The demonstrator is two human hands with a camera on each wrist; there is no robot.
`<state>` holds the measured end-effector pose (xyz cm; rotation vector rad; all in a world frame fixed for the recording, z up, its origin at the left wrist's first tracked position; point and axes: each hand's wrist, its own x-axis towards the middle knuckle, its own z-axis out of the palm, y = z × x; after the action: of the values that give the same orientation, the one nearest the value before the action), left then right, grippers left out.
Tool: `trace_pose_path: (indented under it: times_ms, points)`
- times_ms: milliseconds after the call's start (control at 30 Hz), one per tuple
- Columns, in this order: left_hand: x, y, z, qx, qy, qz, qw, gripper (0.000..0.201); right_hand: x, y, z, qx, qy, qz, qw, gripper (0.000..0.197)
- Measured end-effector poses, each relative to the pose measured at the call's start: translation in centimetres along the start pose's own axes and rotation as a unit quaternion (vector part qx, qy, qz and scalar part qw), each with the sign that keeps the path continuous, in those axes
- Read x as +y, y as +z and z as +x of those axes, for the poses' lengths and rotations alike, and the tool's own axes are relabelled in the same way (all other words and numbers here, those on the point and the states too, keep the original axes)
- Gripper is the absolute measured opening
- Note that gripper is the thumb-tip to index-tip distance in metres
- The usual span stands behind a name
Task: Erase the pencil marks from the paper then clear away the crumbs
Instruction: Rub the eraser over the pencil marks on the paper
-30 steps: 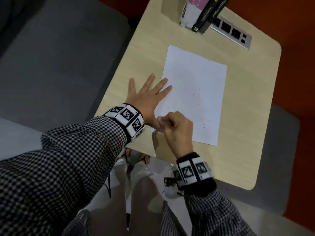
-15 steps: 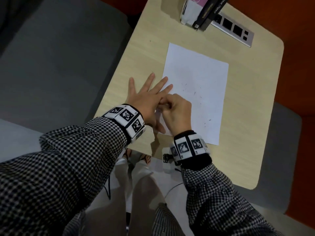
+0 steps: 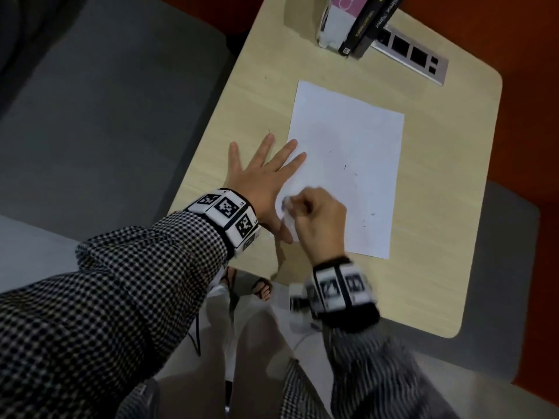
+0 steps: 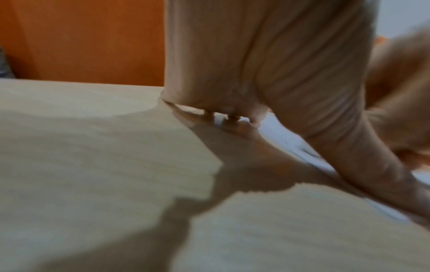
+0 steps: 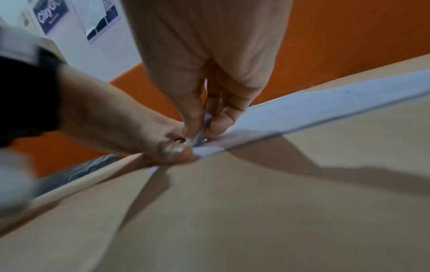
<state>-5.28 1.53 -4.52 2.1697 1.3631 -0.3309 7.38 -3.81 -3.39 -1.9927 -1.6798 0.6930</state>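
Observation:
A white sheet of paper (image 3: 351, 137) lies on the light wooden table (image 3: 438, 207), with a few dark specks (image 3: 344, 167) scattered on it. My left hand (image 3: 266, 170) lies flat with fingers spread, pressing the paper's left edge; its thumb (image 5: 172, 149) pins the near corner. My right hand (image 3: 314, 213) pinches a small white eraser (image 3: 286, 204) and holds it down on the paper's near-left part, beside the left thumb. In the right wrist view the eraser (image 5: 202, 127) sits between thumb and fingers, touching the paper (image 5: 325, 108). The right hand is motion-blurred.
Books (image 3: 363, 22) stand at the table's far edge beside a grey socket panel (image 3: 414, 58). The table's near edge (image 3: 393, 322) is just behind my right wrist. Grey seating (image 3: 106, 116) lies to the left, and an orange wall (image 3: 532, 86) to the right.
My right hand pushed the eraser away up the paper, then drew it back toward the near-left corner. The left hand stayed flat in place.

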Motion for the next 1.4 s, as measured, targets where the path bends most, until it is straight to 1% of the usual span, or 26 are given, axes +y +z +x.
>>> trace_pose_path:
  times_ms: [67,100,133,233,300,333,400,467,633,733,800,933,1067,1133,1200,1233,1333,1400]
  points:
    - [-0.1,0.1,0.0,0.001,-0.002,0.004,1.000,0.148,0.4,-0.3,-3.1,0.005,0.001,0.021,1.000,0.017]
    - [-0.2,0.2,0.0,0.003,-0.002,0.006,1.000,0.148,0.4,-0.4,-3.4,0.000,-0.001,0.029,1.000,0.015]
    - [-0.2,0.2,0.0,0.003,-0.001,0.008,1.000,0.148,0.3,-0.3,-2.7,-0.005,-0.001,0.029,1.000,0.013]
    - [-0.1,0.3,0.1,0.004,0.002,0.003,1.000,0.150,-0.4,0.2,1.8,-0.006,0.005,0.012,1.000,0.012]
    - [-0.1,0.2,0.1,0.002,-0.001,0.002,1.000,0.150,-0.4,0.4,2.6,-0.005,-0.007,0.007,1.000,0.011]
    - [-0.1,0.1,0.1,0.000,-0.001,0.001,1.000,0.150,-0.1,0.1,1.7,-0.003,-0.015,-0.001,1.000,0.011]
    - [-0.1,0.2,0.0,0.000,-0.001,0.003,1.000,0.149,0.7,-0.5,-1.6,-0.004,-0.032,-0.022,0.999,0.019]
    - [-0.1,0.2,-0.1,-0.001,-0.004,0.009,1.000,0.148,0.9,-1.0,-3.7,-0.013,-0.030,-0.022,0.999,0.021]
    - [0.0,0.1,0.1,-0.006,-0.004,0.007,1.000,0.150,-0.2,-0.3,0.7,-0.024,-0.027,-0.010,0.999,0.011]
    - [0.0,0.0,0.0,-0.008,-0.004,0.007,1.000,0.150,0.7,-0.6,-1.9,0.000,-0.022,-0.008,1.000,0.015]
    - [0.0,0.1,0.0,-0.009,-0.009,0.011,1.000,0.150,1.0,-1.0,-3.8,0.000,-0.007,-0.002,1.000,0.017]
    - [0.3,-0.4,0.0,-0.017,-0.013,0.006,1.000,0.148,0.7,-1.1,-1.8,-0.021,-0.016,0.001,1.000,0.007]
    - [1.5,-0.8,-0.1,-0.017,-0.004,0.015,1.000,0.142,0.9,-1.3,-2.2,-0.016,-0.001,0.029,0.999,0.009]
    - [1.8,-0.6,-0.2,-0.017,-0.005,0.015,1.000,0.139,0.9,-1.5,-2.6,-0.034,0.014,0.037,0.999,0.010]
    - [1.7,-0.2,-0.2,-0.017,-0.003,0.012,1.000,0.141,0.8,-1.8,-2.2,-0.056,0.030,0.043,0.997,0.008]
    - [1.6,-0.1,-0.1,-0.016,-0.001,0.010,1.000,0.143,0.7,-1.9,-1.5,-0.054,0.035,0.046,0.997,0.009]
    - [1.4,0.1,-0.1,-0.018,0.002,0.004,1.000,0.147,0.7,-2.0,2.6,-0.012,0.037,0.037,0.999,0.012]
    - [1.5,0.1,-0.1,-0.018,-0.001,0.003,1.000,0.147,0.8,-1.9,4.1,-0.018,0.034,0.024,0.999,0.013]
